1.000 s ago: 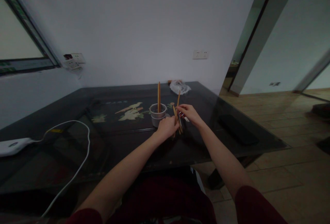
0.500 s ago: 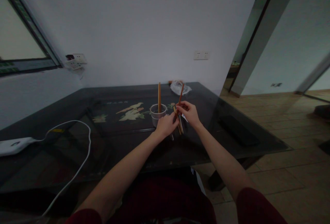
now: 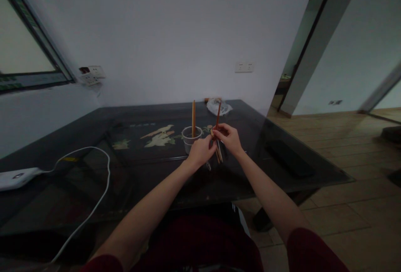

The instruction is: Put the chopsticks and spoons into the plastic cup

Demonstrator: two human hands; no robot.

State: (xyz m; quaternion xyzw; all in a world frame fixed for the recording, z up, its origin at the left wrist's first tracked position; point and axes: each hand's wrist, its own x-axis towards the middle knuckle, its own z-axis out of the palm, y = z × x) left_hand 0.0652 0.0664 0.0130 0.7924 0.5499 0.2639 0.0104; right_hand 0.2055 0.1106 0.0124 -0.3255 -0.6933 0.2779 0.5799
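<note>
My right hand [image 3: 231, 139] is closed in a pinch on a reddish-brown chopstick [image 3: 218, 114], which points up and leans slightly right. My left hand [image 3: 202, 151] is closed beside it, fingertips meeting those of my right. Pale chopsticks [image 3: 218, 154] pass at the left fingers, with ends showing above and below them; how many is hidden. A small shiny thing [image 3: 208, 166], too small to name, shows under my left hand. Just left of my hands stands a grey cup [image 3: 189, 143] with yellowish chopsticks [image 3: 193, 117] upright in it.
The dark glossy table [image 3: 150, 180] carries a flower-and-bird picture. A clear plastic bag [image 3: 217, 107] lies at the back by the wall. A long black object [image 3: 290, 159] lies at the right. At the left are a white device [image 3: 19, 179] and its white cable [image 3: 108, 180].
The reddish-brown chopstick has shifted slightly left and stands more upright. Both hands stay close together, with the right hand a little further left.
</note>
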